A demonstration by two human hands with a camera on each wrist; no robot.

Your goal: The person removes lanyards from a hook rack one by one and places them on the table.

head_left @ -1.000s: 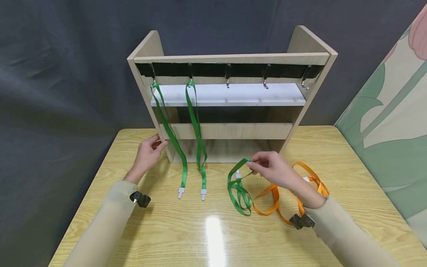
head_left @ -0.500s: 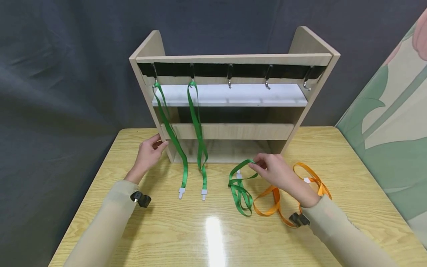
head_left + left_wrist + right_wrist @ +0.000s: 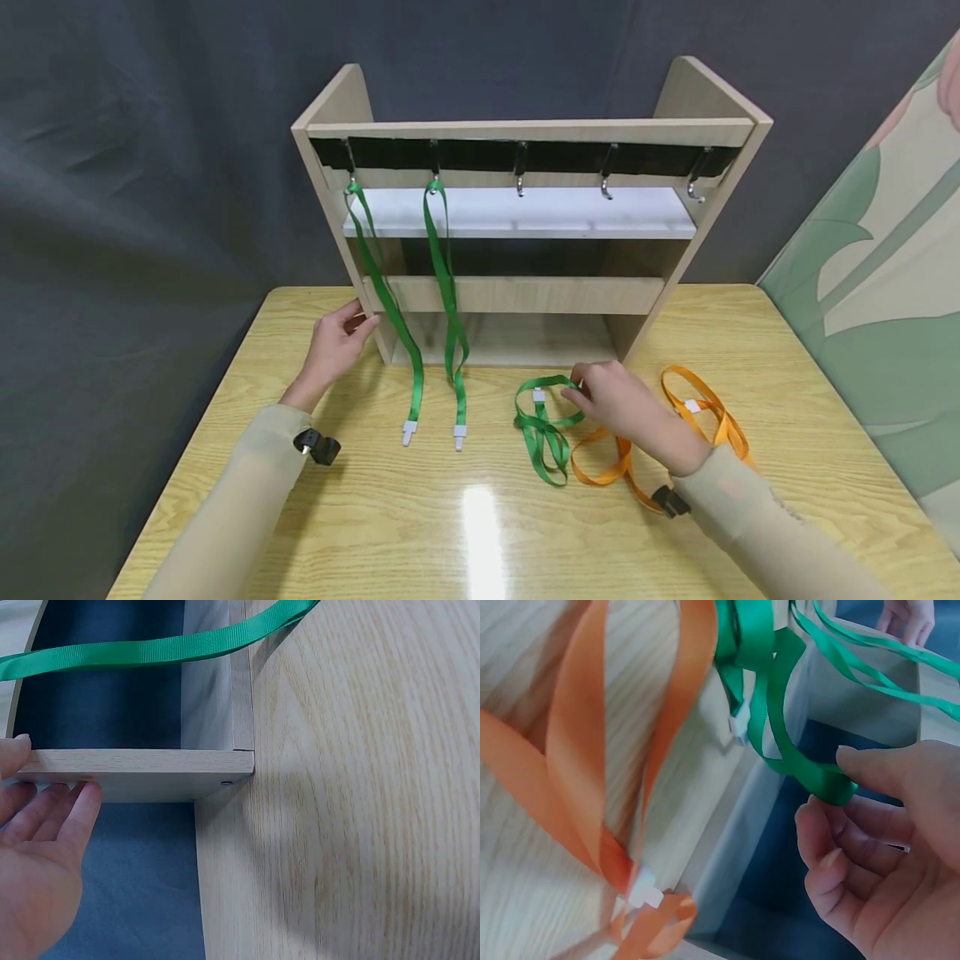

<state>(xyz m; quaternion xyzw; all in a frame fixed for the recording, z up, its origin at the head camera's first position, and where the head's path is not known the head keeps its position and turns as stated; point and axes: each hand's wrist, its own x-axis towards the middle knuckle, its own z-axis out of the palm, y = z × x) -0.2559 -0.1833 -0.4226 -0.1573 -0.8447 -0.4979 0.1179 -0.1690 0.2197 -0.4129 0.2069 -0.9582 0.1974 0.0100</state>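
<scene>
My left hand (image 3: 333, 346) grips the left side panel of a wooden rack (image 3: 517, 296); in the left wrist view its thumb lies on one face and the fingers on the other. My right hand (image 3: 618, 404), low over the table, pinches the loop of a green lanyard (image 3: 829, 785) between thumb and fingers. The rest of that lanyard, with its white clip (image 3: 539, 395), lies loosely coiled on the table. Two more green lanyards hang from the rack's left hooks, the outer lanyard (image 3: 405, 335) and the inner lanyard (image 3: 442, 279), clips downward.
Orange lanyards (image 3: 624, 458) lie tangled on the table beneath and right of my right forearm. A middle hook (image 3: 521, 188) and two hooks to its right carry nothing. A dark curtain (image 3: 150, 167) stands behind the rack, a flower-patterned panel (image 3: 885, 275) at right.
My right hand has lowered slightly toward the table, and the green lanyard's loop has sunk with it. The left hand stays on the rack. The head view has shifted a little.
</scene>
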